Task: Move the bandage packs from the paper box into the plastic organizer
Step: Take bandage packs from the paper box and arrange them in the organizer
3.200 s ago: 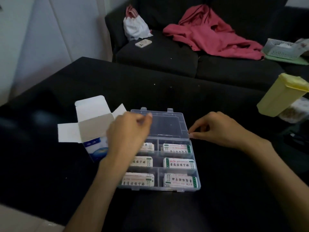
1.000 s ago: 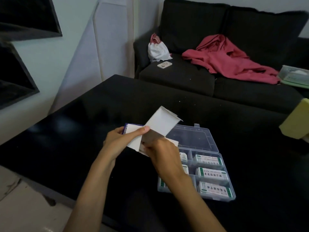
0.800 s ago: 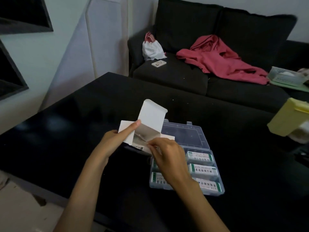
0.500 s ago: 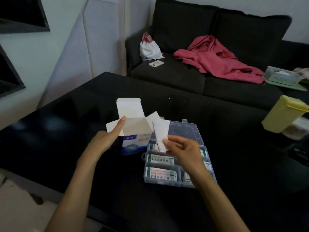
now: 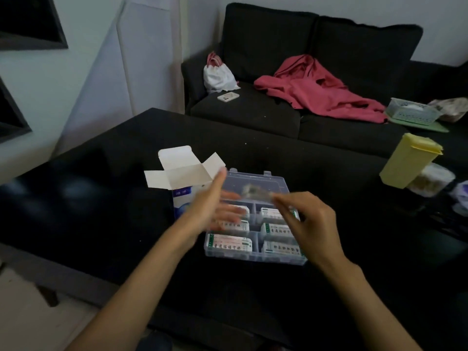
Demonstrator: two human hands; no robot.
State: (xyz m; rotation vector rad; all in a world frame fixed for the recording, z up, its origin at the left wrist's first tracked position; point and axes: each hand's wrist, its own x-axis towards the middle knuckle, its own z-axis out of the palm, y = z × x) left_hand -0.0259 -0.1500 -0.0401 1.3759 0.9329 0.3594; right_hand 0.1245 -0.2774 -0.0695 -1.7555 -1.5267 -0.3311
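The paper box [image 5: 186, 184], thin white card with a blue printed front, is standing on the matte black table [image 5: 101, 211] with its flaps folded open, just left of the plastic organizer [image 5: 255, 257]. The left hand [image 5: 215, 206] is hovering flat, fingers straight and holding nothing, over the organizer's left compartments. The organizer is clear, rectangular and divided; rectangular bandage packs [image 5: 229, 245] are lying in its near compartments. The right hand [image 5: 307, 224] is pinching a small blurred pack [image 5: 255, 192] above the far, wide compartment. A pale yellow container [image 5: 407, 160] is standing far right.
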